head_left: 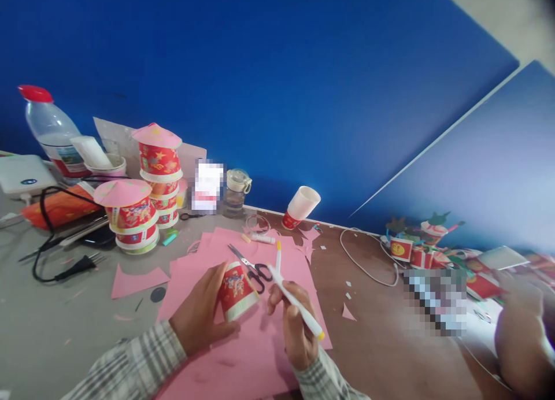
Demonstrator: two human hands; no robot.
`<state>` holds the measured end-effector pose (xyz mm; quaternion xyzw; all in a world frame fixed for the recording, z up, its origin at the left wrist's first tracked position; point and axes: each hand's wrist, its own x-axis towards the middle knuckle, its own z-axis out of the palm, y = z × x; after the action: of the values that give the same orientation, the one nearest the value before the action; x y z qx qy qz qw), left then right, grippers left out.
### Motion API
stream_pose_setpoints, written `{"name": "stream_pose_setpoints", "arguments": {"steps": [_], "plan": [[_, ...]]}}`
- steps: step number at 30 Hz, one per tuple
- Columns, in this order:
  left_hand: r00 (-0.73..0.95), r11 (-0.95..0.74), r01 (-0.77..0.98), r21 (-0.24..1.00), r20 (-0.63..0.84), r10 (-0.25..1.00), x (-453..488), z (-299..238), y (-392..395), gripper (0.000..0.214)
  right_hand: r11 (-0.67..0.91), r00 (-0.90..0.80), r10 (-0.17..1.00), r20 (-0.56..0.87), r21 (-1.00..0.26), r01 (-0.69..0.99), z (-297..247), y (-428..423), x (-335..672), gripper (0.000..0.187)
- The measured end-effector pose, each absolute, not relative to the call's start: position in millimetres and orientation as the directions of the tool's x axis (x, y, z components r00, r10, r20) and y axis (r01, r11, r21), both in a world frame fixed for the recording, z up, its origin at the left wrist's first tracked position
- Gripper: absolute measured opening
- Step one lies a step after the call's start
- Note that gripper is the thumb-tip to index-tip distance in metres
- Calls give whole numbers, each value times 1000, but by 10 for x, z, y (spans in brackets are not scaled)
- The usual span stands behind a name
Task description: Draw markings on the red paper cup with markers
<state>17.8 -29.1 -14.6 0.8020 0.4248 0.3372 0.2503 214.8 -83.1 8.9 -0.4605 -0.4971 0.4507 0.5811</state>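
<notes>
My left hand [199, 316] is wrapped round a red patterned paper cup [236, 291], holding it tilted on its side over a pink paper sheet [260, 354]. My right hand [295, 325] grips a white marker with a yellow end [299, 304], its tip close to the cup's rim. Black-handled scissors [251, 267] lie on the pink paper just beyond the cup. A second white pen with a yellow cap [278, 256] lies beside the scissors.
Stacks of red cups with pink cone lids [143, 206] stand at the left, near a water bottle [52, 131] and a black power cable [65, 267]. A tipped paper cup [301, 206] lies by the blue wall. Another person's hand [520, 330] and decorated cups [416, 244] are at right.
</notes>
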Motion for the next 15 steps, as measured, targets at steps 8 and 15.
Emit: {"name": "stream_pose_setpoints", "arguments": {"steps": [8,15], "plan": [[416,-487,505,712,294,860,190,-151,-269,115,443,144,865,481,-866,231,187,-856,2002,30],[425,-475,512,716,270,864,187,-146,-271,115,432,144,864,483,-856,285,163,-825,2011,27]]}}
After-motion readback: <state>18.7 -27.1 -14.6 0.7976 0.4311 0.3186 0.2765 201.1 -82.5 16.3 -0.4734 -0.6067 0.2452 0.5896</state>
